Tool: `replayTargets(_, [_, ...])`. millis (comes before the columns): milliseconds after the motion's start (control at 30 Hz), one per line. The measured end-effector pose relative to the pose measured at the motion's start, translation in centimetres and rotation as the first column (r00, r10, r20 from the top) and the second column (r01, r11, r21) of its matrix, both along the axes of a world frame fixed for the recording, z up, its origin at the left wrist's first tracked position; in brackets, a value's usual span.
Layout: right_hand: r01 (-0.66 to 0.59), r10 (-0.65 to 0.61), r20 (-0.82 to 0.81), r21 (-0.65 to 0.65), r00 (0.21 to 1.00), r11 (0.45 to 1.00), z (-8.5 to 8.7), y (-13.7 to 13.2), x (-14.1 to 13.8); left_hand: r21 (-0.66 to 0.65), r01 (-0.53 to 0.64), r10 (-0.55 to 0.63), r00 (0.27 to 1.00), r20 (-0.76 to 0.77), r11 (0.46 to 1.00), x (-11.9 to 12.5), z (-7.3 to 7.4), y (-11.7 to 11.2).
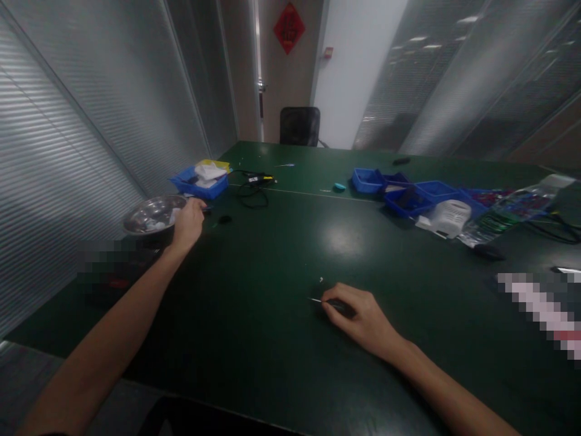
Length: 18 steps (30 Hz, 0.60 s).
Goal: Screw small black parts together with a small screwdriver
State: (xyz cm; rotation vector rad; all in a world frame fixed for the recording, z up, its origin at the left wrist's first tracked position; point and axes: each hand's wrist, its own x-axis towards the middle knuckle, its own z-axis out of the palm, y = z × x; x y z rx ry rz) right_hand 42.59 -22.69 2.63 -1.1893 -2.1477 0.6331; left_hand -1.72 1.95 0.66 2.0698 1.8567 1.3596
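Observation:
My left hand (188, 221) reaches far out to the left and is closed at the rim of a round steel bowl (152, 214) that holds white scraps. What its fingers pinch is too small to make out. My right hand (361, 318) rests on the dark green table (281, 254) near the middle front, fingers closed on a thin dark tool (324, 301) with a pale metal tip pointing left. A tiny white speck (321, 280) lies just beyond that tip.
A blue tray with white cloth (202, 178) stands behind the bowl, with black cables (252, 184) beside it. Several blue bins (403, 192), a white device (449, 217) and a plastic bottle (508, 215) crowd the right back. A black chair (299, 126) stands at the far end.

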Motion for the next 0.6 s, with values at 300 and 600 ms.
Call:
replayTargets(300, [-0.012, 0.012, 0.015, -0.004, 1.000, 1.000, 0.0, 0.0, 0.0, -0.133, 0.156, -0.193, 0.924, -0.332, 0.979, 0.0, 0.0, -0.9])
replayTargets(600, [-0.020, 0.020, 0.002, 0.006, 1.000, 1.000, -0.1, 0.0, 0.0, -0.254, 0.054, -0.182, 0.839, -0.513, 0.966, 0.3, -0.7, -1.3])
